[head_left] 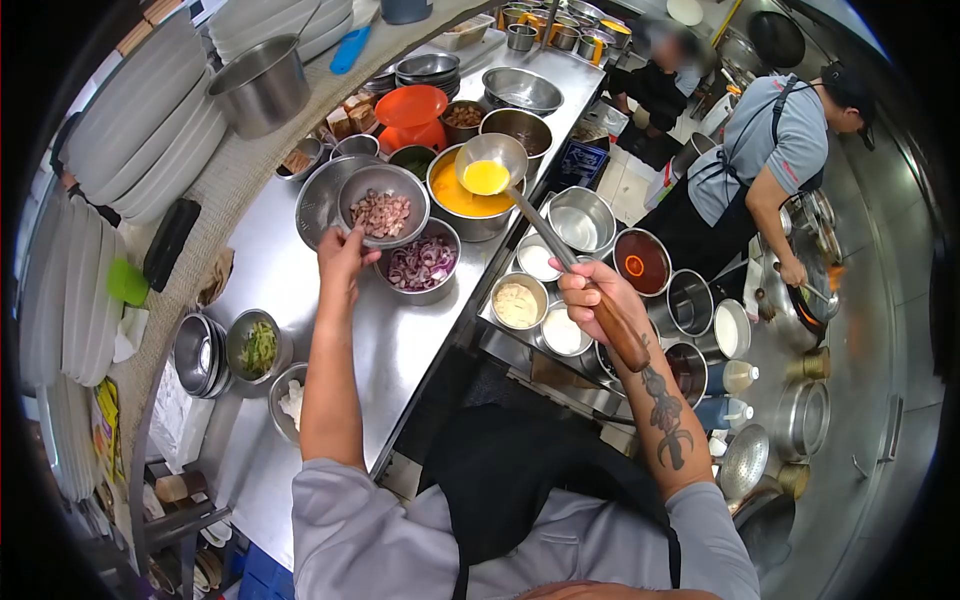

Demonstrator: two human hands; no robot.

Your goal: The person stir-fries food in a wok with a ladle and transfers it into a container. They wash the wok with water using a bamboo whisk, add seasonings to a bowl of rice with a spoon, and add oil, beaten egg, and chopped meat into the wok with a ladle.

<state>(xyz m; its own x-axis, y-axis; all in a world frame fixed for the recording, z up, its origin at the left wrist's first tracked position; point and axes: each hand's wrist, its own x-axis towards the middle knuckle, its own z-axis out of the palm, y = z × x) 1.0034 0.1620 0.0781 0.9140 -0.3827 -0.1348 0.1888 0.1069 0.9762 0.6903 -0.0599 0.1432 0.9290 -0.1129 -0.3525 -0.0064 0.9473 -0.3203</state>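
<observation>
My left hand point(347, 262) grips the rim of a metal bowl point(400, 180) that holds small pieces of pinkish chopped meat point(381, 213). Below that bowl stands a container of chopped red onion point(422, 264). My right hand point(600, 297) is closed around the wooden handle of a ladle point(545, 232). Yellow liquid lies in the ladle's cup, which is over a pot of orange-yellow liquid point(452, 190). Part of the pot is hidden behind the ladle.
Bowls of green vegetable point(258, 348) and white food point(291, 402) stand on the steel counter point(345, 345). Stacked plates point(150, 110) line the left shelf. Sauce containers point(641, 262) are at right. A co-worker point(745, 160) stirs a wok; another person point(655, 90) is farther back.
</observation>
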